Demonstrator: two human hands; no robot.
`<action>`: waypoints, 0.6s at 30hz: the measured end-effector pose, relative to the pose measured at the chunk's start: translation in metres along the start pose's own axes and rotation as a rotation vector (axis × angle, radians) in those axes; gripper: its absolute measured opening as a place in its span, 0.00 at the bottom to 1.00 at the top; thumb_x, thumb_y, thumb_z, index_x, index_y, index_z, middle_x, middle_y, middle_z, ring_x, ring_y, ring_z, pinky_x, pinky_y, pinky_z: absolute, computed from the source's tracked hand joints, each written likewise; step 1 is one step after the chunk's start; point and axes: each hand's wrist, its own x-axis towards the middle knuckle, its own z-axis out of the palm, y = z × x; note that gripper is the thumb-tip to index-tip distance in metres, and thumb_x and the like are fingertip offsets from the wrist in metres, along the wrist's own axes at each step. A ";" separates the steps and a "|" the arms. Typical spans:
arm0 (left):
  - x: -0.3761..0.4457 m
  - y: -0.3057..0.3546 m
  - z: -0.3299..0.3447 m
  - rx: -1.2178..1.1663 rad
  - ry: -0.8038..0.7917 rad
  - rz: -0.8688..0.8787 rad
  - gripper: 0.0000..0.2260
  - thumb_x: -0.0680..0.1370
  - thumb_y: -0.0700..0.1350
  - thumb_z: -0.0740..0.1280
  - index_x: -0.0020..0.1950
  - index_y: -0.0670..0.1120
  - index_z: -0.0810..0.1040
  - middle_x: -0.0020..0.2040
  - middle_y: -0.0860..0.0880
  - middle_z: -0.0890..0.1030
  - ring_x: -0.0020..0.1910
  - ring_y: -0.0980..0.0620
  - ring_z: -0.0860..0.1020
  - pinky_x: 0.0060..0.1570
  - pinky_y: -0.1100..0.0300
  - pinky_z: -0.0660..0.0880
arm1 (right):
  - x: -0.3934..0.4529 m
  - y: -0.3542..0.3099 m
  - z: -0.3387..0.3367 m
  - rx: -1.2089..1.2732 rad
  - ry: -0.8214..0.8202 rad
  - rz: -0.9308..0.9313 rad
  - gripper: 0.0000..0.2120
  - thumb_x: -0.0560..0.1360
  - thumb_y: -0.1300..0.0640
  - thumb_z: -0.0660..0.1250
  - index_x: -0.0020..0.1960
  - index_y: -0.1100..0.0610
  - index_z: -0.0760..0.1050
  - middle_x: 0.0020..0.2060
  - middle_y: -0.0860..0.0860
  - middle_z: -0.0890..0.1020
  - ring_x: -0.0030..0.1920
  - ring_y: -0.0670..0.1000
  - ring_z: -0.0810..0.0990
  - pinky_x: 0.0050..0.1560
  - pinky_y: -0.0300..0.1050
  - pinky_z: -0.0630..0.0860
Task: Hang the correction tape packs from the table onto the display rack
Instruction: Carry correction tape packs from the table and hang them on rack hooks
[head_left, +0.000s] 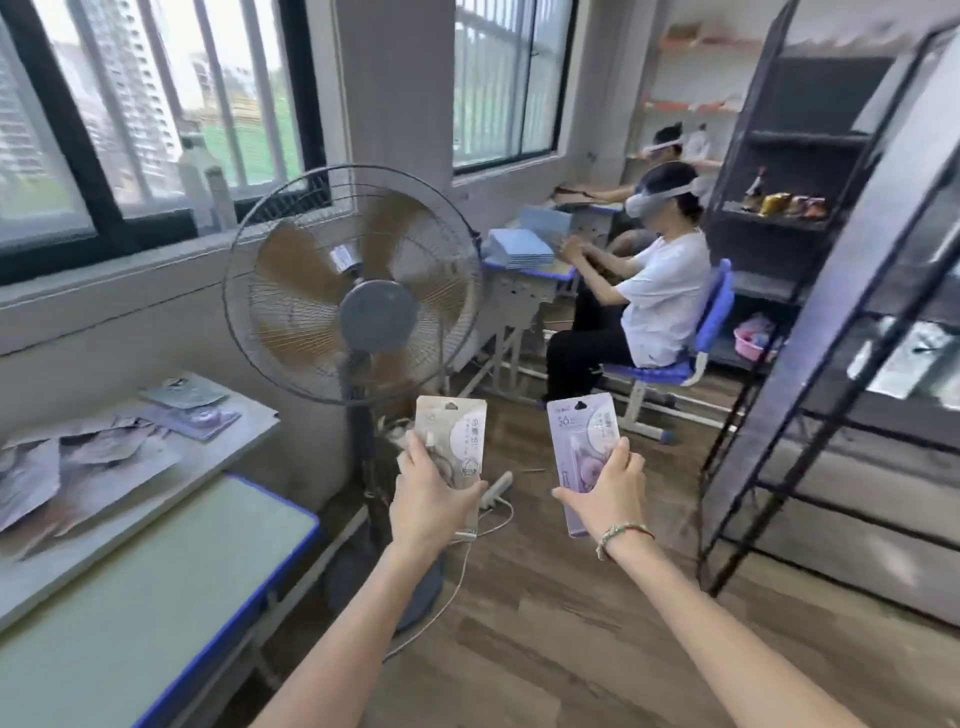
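Note:
My left hand (427, 499) grips a beige correction tape pack (457, 431) upright by its lower half. My right hand (605, 493) grips a lilac correction tape pack (582, 431), also upright, at about the same height over the floor. Several more packs (93, 447) lie in a loose heap on the table (156, 561) at the left. The black metal display rack (831, 332) stands at the right, a good way from both hands.
A standing fan (353, 283) is just behind my left hand, with a power strip (496, 488) and cable on the wooden floor. Two seated people work at desks beyond. A dark shelf unit (795, 171) with bottles stands at the back right.

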 end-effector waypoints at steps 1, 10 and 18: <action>-0.002 0.016 0.016 0.007 -0.037 0.032 0.52 0.68 0.59 0.75 0.78 0.44 0.45 0.71 0.43 0.63 0.67 0.42 0.70 0.60 0.49 0.71 | 0.001 0.018 -0.016 -0.001 0.030 0.040 0.51 0.64 0.49 0.79 0.74 0.63 0.51 0.63 0.59 0.65 0.62 0.59 0.68 0.58 0.48 0.68; -0.054 0.179 0.174 -0.008 -0.348 0.283 0.48 0.67 0.61 0.74 0.76 0.45 0.50 0.65 0.46 0.66 0.62 0.44 0.73 0.55 0.47 0.74 | 0.010 0.191 -0.165 -0.021 0.287 0.354 0.50 0.62 0.49 0.80 0.72 0.64 0.55 0.62 0.59 0.66 0.62 0.61 0.69 0.60 0.51 0.69; -0.111 0.313 0.304 -0.076 -0.446 0.391 0.47 0.68 0.59 0.74 0.76 0.45 0.50 0.64 0.45 0.66 0.62 0.43 0.72 0.55 0.49 0.74 | 0.035 0.338 -0.284 -0.065 0.401 0.475 0.53 0.64 0.48 0.79 0.75 0.63 0.49 0.65 0.59 0.64 0.65 0.60 0.66 0.58 0.50 0.70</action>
